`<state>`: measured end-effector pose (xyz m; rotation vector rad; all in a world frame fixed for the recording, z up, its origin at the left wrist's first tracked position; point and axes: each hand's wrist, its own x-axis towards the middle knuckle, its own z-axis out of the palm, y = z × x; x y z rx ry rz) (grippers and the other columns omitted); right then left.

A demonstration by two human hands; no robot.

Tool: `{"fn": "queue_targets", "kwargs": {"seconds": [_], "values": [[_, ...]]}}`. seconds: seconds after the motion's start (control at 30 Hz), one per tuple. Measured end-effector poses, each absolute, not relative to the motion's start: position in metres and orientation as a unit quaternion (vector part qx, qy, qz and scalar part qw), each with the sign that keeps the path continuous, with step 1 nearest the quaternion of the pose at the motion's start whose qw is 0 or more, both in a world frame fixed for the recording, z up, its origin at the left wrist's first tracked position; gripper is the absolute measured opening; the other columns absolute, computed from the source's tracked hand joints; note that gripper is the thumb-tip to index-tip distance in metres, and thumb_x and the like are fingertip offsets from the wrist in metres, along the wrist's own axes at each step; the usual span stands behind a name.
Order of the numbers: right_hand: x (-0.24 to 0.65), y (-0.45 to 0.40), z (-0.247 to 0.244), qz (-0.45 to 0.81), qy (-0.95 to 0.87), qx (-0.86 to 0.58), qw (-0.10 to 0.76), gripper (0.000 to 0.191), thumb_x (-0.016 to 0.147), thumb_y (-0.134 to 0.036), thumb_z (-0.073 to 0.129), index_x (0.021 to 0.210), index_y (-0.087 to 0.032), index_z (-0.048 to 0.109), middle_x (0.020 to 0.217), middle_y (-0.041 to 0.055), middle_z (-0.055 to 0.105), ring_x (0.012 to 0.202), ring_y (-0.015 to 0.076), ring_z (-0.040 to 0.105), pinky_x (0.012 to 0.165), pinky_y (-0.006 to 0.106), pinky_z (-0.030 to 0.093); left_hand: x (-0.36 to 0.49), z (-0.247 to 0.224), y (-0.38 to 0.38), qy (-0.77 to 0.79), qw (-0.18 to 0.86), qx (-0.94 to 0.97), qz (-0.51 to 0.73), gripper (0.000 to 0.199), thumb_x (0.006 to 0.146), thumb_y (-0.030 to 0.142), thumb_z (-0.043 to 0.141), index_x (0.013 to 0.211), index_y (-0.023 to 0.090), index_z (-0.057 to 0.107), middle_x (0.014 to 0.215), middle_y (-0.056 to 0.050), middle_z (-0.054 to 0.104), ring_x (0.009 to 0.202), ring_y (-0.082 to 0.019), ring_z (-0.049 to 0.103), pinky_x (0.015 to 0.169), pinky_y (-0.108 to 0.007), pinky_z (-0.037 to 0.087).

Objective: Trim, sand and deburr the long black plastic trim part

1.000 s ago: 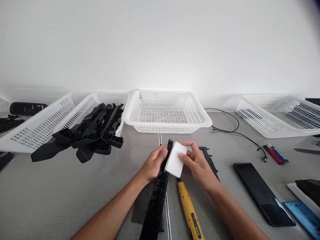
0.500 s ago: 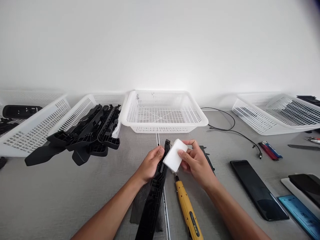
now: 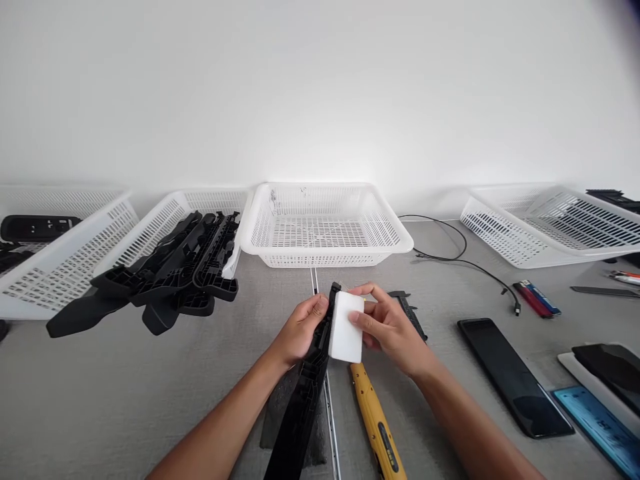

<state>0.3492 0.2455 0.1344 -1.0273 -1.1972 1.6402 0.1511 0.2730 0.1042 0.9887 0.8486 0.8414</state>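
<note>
Pinching the white block (image 3: 346, 333), the right hand (image 3: 393, 330) holds it just right of, and near-parallel to, the black strip (image 3: 299, 407) clasped in the left hand (image 3: 297, 337).

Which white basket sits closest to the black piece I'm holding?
The middle basket, straight beyond the black piece; the left baskets and right basket stand farther off.

Black strip (image 3: 310, 383): ribbed matt plastic. White block (image 3: 345, 341): smooth, matt. Phone (image 3: 515, 378): glossy. Middle basket (image 3: 327, 253): smooth plastic.
</note>
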Motion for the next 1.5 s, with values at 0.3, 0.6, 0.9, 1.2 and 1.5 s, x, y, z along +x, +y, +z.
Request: {"fn": "queue_targets", "kwargs": {"seconds": [0.3, 0.6, 0.9, 1.2, 1.5], "values": [[0.35, 0.246, 0.141, 0.671, -0.47, -0.42, 0.39, 0.049, 0.085, -0.059, 0.086, 0.106, -0.026, 0.057, 0.076, -0.0042, 0.063, 0.056, 0.0095, 0.046, 0.05, 0.021, 0.033, 0.151, 0.105, 0.272, 0.383, 0.71, 0.456, 0.377, 0.056, 0.092, 0.074, 0.069, 0.087, 0.019, 0.062, 0.079, 0.001, 0.055, 0.073, -0.015, 0.049, 0.067, -0.027, 0.041], [0.35, 0.245, 0.13, 0.682, -0.486, -0.402, 0.369, 0.046, 0.087, -0.053, 0.086, 0.101, -0.024, 0.054, 0.065, -0.0057, 0.066, 0.049, 0.0086, 0.051, 0.045, 0.018, 0.037, 0.152, 0.105, 0.273, 0.393, 0.691, 0.461, 0.395, 0.059, 0.089, 0.077, 0.07, 0.081, 0.021, 0.053, 0.072, 0.005, 0.048, 0.065, -0.012, 0.044, 0.06, -0.025, 0.039], [0.344, 0.247, 0.123, 0.633, -0.422, -0.462, 0.456, 0.064, 0.08, -0.053, 0.091, 0.124, -0.021, 0.057, 0.065, -0.0027, 0.073, 0.047, 0.0174, 0.068, 0.048, 0.028, 0.059, 0.154, 0.094, 0.275, 0.389, 0.675, 0.463, 0.423, 0.059, 0.09, 0.079, 0.066, 0.083, 0.022, 0.05, 0.07, 0.006, 0.047, 0.062, -0.012, 0.041, 0.059, -0.025, 0.035], [0.345, 0.247, 0.124, 0.62, -0.42, -0.474, 0.463, 0.071, 0.081, -0.052, 0.09, 0.136, -0.015, 0.066, 0.069, -0.0005, 0.073, 0.052, 0.018, 0.07, 0.054, 0.032, 0.063, 0.153, 0.095, 0.277, 0.385, 0.679, 0.474, 0.407, 0.061, 0.089, 0.081, 0.065, 0.082, 0.023, 0.048, 0.071, 0.006, 0.045, 0.064, -0.013, 0.04, 0.06, -0.025, 0.035], [0.348, 0.246, 0.127, 0.578, -0.516, -0.444, 0.451, 0.052, 0.093, -0.048, 0.08, 0.137, -0.021, 0.072, 0.077, -0.001, 0.066, 0.059, 0.0126, 0.061, 0.055, 0.027, 0.053, 0.152, 0.093, 0.277, 0.385, 0.677, 0.486, 0.397, 0.056, 0.093, 0.078, 0.063, 0.089, 0.022, 0.053, 0.073, 0.005, 0.045, 0.062, -0.013, 0.042, 0.057, -0.025, 0.037]]}}
